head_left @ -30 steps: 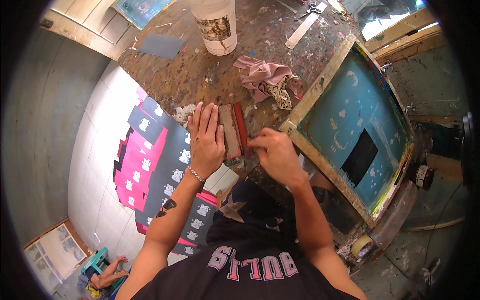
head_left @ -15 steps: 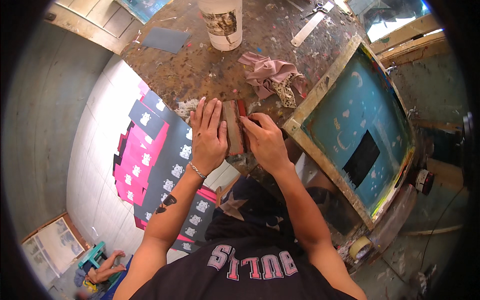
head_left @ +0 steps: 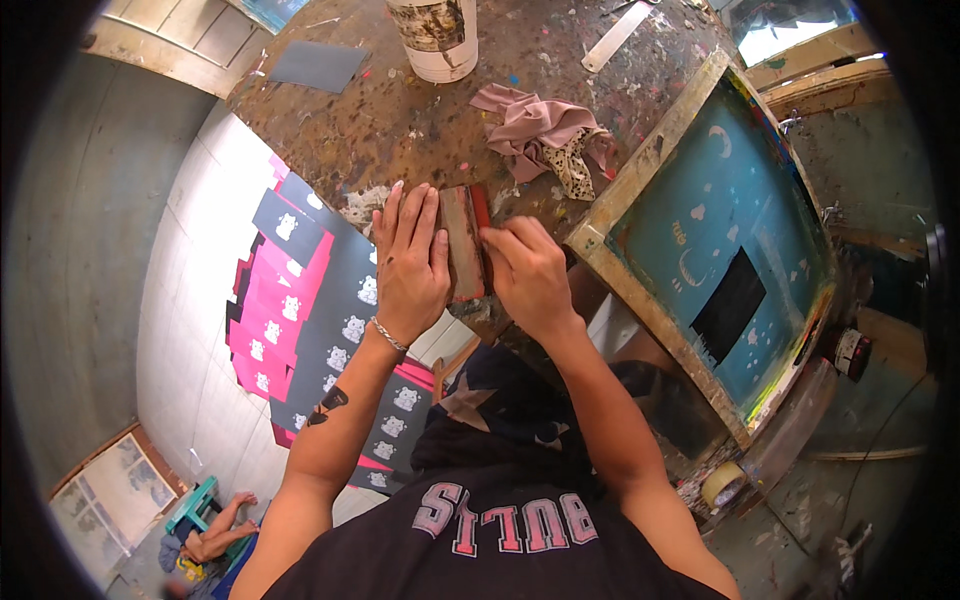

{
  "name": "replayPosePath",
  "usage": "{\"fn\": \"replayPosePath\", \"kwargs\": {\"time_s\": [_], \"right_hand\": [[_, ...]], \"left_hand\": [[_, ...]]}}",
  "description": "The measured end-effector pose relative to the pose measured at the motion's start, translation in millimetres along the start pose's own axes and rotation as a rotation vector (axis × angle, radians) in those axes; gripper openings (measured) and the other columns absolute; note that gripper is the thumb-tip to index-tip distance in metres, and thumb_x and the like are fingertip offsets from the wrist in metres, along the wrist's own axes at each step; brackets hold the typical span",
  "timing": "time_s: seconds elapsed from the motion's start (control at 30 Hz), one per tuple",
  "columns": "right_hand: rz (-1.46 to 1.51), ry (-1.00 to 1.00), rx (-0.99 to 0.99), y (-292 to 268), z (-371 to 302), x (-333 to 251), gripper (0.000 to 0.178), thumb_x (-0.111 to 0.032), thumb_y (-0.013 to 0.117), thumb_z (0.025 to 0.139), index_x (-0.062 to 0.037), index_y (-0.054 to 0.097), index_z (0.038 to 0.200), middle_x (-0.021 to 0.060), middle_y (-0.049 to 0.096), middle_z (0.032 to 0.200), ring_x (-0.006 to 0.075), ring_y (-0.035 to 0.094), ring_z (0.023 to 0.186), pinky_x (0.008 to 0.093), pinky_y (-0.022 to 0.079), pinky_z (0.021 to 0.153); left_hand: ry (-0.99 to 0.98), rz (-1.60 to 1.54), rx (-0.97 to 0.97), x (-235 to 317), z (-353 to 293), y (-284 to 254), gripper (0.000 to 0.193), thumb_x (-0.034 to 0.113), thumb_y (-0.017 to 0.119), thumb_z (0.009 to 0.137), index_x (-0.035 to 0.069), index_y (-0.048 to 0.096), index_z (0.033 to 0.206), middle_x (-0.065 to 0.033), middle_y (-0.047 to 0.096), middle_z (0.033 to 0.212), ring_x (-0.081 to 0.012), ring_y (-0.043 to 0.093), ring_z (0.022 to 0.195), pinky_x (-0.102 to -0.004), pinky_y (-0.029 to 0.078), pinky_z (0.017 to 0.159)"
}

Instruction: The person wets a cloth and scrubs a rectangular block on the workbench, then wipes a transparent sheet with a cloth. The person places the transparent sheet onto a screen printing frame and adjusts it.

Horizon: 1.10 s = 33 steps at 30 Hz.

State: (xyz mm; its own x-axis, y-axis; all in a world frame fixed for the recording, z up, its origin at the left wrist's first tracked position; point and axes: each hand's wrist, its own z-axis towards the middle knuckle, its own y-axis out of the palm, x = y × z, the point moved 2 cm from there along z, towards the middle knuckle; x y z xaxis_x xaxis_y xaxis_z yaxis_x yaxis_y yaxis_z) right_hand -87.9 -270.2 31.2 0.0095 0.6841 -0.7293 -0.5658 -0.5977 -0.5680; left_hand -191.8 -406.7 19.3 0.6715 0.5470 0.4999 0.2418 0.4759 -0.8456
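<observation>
A squeegee [head_left: 461, 245] with a worn wooden body and a red blade along its right side lies near the table's front edge. My left hand [head_left: 408, 270] rests flat along its left side, fingers stretched out and the thumb against the wood. On the other side, my right hand [head_left: 535, 270] is closed, its curled fingers pinched against the red blade edge. Whatever those fingers hold, if anything, is hidden. A crumpled pink cloth [head_left: 535, 125] with a spotted part lies just beyond the squeegee.
A wooden-framed printing screen [head_left: 655, 150] with blue mesh leans at right. On the stained table [head_left: 320, 130] are a white bucket [head_left: 445, 65], a dark grey sheet [head_left: 318, 66] and a pale flat strip [head_left: 615, 38]. Printed bear sheets [head_left: 345, 320] spread at lower left; another person's legs [head_left: 220, 530] show beyond.
My right hand has shifted slightly along the blade edge, its fingers more tightly curled. The whole view has moved slightly; the squeegee and left hand stay together.
</observation>
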Motion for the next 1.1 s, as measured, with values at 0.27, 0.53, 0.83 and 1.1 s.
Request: {"fn": "replayPosePath", "kwargs": {"time_s": [0.27, 0.53, 0.83, 1.1], "right_hand": [[0.004, 0.038, 0.017, -1, -33, -11, 0.016, 0.007, 0.068, 0.084, 0.0035, 0.069, 0.100, 0.0161, 0.063, 0.088, 0.0358, 0.062, 0.083, 0.0437, 0.051, 0.072], [-0.008, 0.065, 0.017, 0, -46, -14, 0.016, 0.006, 0.065, 0.084, 0.0027, 0.067, 0.099, 0.0161, 0.062, 0.090, 0.0373, 0.060, 0.087, 0.0450, 0.051, 0.076], [-0.003, 0.080, 0.082, 2, -35, -9, 0.012, 0.006, 0.068, 0.085, 0.0044, 0.069, 0.097, 0.0195, 0.068, 0.092, 0.0389, 0.065, 0.084, 0.0442, 0.053, 0.075], [-0.017, 0.105, 0.177, 23, 17, 12, 0.011, 0.005, 0.066, 0.088, 0.0048, 0.070, 0.098, 0.0190, 0.067, 0.091, 0.0382, 0.066, 0.085, 0.0430, 0.053, 0.075]], "left_hand": [[0.004, -0.004, 0.020, -2, 0, 2, 0.048, 0.014, 0.052, 0.103, 0.003, 0.051, 0.149, -0.0115, 0.047, 0.155, -0.0351, 0.030, 0.153, -0.0512, 0.018, 0.126], [0.000, 0.023, 0.023, 0, -1, 2, 0.047, 0.012, 0.052, 0.103, 0.000, 0.051, 0.148, -0.0131, 0.048, 0.155, -0.0353, 0.032, 0.151, -0.0486, 0.022, 0.125], [0.005, -0.010, 0.026, -1, 1, 1, 0.046, 0.013, 0.052, 0.103, 0.002, 0.052, 0.147, -0.0115, 0.048, 0.154, -0.0351, 0.032, 0.152, -0.0510, 0.019, 0.126], [0.040, 0.010, -0.001, -1, 3, 0, 0.046, 0.014, 0.051, 0.103, 0.002, 0.052, 0.148, -0.0119, 0.048, 0.154, -0.0351, 0.032, 0.152, -0.0512, 0.019, 0.126]]}}
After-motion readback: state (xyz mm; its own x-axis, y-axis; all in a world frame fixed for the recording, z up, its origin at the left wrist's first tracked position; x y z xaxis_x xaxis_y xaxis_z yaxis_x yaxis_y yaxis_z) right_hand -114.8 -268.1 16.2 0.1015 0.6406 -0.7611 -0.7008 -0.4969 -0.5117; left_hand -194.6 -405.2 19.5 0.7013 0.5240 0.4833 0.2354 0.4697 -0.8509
